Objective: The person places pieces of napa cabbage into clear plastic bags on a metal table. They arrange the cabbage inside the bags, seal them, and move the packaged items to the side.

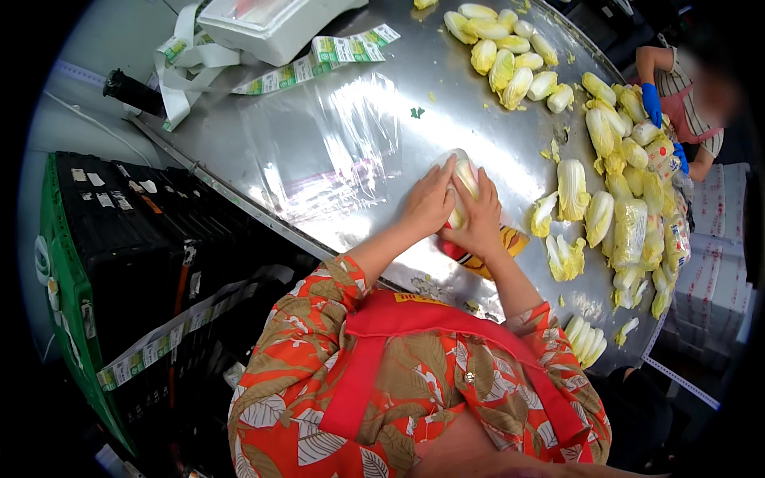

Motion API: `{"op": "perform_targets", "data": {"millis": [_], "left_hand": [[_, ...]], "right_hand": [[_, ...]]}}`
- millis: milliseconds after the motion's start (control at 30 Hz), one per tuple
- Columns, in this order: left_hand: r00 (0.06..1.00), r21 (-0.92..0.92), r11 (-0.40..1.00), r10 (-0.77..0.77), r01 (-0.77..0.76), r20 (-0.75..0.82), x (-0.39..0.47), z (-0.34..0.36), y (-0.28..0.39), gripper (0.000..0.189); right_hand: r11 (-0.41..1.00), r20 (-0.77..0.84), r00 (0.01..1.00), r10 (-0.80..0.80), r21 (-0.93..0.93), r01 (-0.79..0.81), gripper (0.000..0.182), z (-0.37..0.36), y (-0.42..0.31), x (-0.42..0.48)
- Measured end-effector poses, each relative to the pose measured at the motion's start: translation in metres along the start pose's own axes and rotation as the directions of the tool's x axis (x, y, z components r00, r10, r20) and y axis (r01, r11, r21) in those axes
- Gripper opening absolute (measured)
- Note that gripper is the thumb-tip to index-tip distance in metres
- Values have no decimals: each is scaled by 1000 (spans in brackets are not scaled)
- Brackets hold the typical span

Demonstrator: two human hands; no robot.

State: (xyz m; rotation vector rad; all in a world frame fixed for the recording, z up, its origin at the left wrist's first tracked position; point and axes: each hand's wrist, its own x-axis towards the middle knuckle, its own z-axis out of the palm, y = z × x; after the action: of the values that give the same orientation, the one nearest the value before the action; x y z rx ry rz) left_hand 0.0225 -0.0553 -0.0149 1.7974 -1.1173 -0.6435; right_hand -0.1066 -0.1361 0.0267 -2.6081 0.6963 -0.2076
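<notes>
On the metal table [484, 131], my left hand [429, 200] and my right hand [480, 218] are clasped around a pale napa cabbage [465, 179] that appears to be in a clear plastic bag. Red and yellow printed packaging [508, 242] shows beneath and beside my right wrist. Clear plastic bags [334, 155] lie flat to the left of my hands. Loose napa cabbages [572, 190] lie to the right, with detached leaves [565, 257] near them.
A white foam box [275, 30] and strips of printed labels [317, 63] occupy the upper left. More cabbages [508, 48] lie at the far side. At right, a co-worker's blue-gloved hand [651, 104] touches a heap of cabbages, some bagged [630, 233]. Black crates [137, 209] stand left.
</notes>
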Motion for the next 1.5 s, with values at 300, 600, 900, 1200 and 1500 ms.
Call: {"op": "perform_targets", "data": {"millis": [300, 600, 900, 1200, 1500], "left_hand": [[991, 17, 991, 132, -132, 1, 3, 6, -4, 70], [996, -132, 991, 24, -36, -88, -27, -17, 14, 64], [889, 544, 790, -3, 283, -458, -57, -202, -115, 14], [950, 664, 725, 46, 182, -310, -42, -204, -95, 11], [993, 317, 948, 30, 6, -111, -24, -175, 39, 12]], "right_hand": [[996, -26, 996, -90, -18, 90, 108, -1, 19, 5], [998, 1, 998, -64, 25, 64, 93, -11, 6, -13], [997, -5, 999, -51, 51, 51, 93, -16, 19, -44], [994, -49, 997, -52, 98, 57, 98, -15, 21, -41], [919, -128, 991, -34, 385, 81, 97, -79, 12, -63]]}}
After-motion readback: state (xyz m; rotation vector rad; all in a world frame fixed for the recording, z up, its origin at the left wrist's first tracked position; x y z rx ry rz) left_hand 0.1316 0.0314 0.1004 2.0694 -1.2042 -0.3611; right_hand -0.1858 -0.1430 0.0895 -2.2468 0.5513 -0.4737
